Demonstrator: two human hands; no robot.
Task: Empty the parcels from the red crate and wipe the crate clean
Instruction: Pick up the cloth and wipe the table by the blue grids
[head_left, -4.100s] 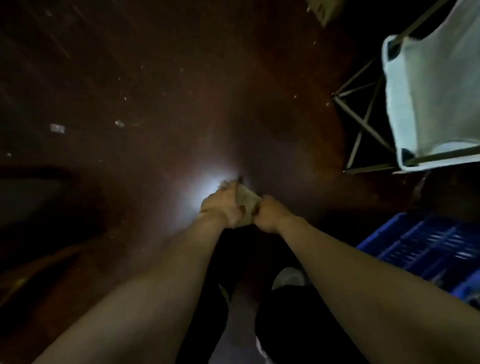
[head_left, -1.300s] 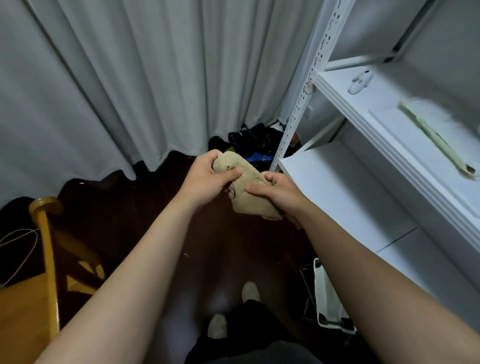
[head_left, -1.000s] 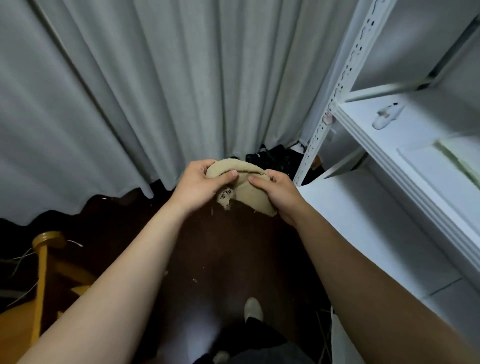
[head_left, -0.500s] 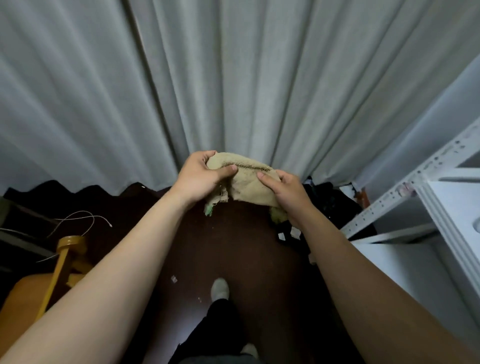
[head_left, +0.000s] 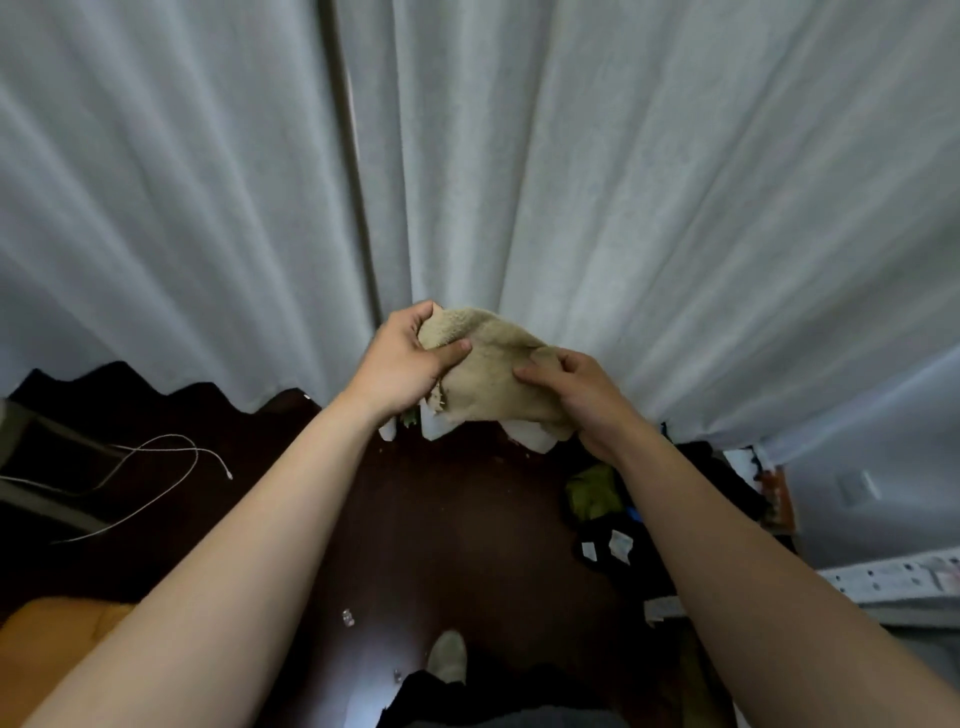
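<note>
A beige, frayed cloth (head_left: 488, 374) is held up in front of me at mid-frame. My left hand (head_left: 402, 364) grips its left end, thumb pressed on top. My right hand (head_left: 584, 397) pinches its right side, with the cloth's lower corner hanging below the fingers. Neither the red crate nor any parcel is in view.
A pale grey curtain (head_left: 571, 182) fills the upper frame straight ahead. Dark brown floor (head_left: 441, 530) lies below, with a thin white cable (head_left: 150, 467) at left, a pile of dark and green items (head_left: 597, 504) at right, a white rack post (head_left: 893, 577) far right, and a wooden chair (head_left: 57, 623) lower left.
My view has swung left and up from the white shelving to face the curtain. Both hands kept hold of the cloth and spread it slightly wider.
</note>
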